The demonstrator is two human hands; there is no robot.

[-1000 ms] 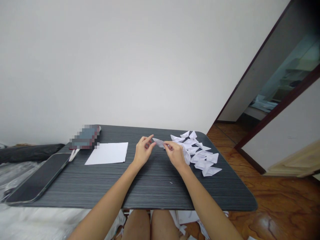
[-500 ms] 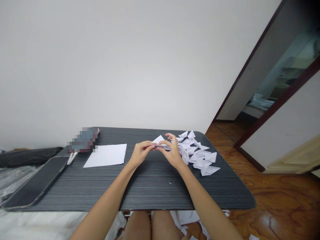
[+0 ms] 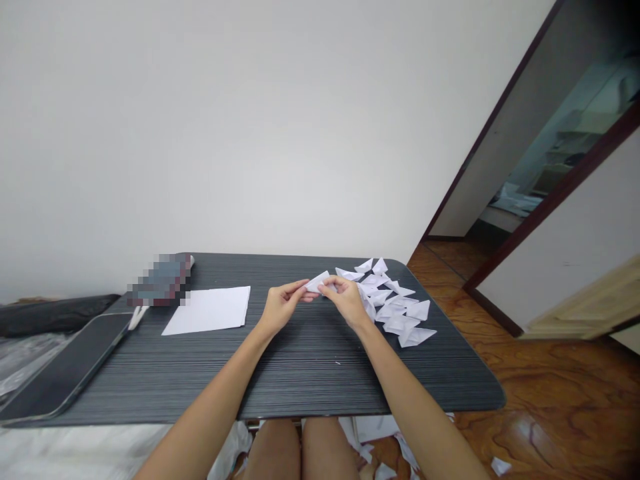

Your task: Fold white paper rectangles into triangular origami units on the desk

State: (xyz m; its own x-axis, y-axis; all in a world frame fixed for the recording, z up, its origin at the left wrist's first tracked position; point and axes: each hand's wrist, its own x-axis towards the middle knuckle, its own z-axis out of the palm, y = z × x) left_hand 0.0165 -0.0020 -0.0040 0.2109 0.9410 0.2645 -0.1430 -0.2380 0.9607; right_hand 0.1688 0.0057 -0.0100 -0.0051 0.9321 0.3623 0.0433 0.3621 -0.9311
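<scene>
A small piece of folded white paper (image 3: pixel 317 282) is held over the middle of the dark table (image 3: pixel 295 373). My left hand (image 3: pixel 284 305) pinches its left end between thumb and fingers. On the other side, the thumb and fingers of my right hand (image 3: pixel 346 300) close on the paper and cover part of it. Just right of my right hand lie several folded white paper boats (image 3: pixel 400 324), grouped toward the table's far right corner; my right hand hides some of them.
A stack of white paper sheets (image 3: pixel 210 311) lies at left. Beyond it is a blurred-out dark item (image 3: pixel 163 280), with a large black phone-like slab (image 3: pixel 65 367) along the left edge. A white wall (image 3: pixel 280 133) rises behind. Paper scraps (image 3: pixel 501 466) lie on the wooden floor.
The folded paper has been tilted, so its flat face shows more. My right fingers, raised and spread before, have curled down onto it. The view has shifted slightly.
</scene>
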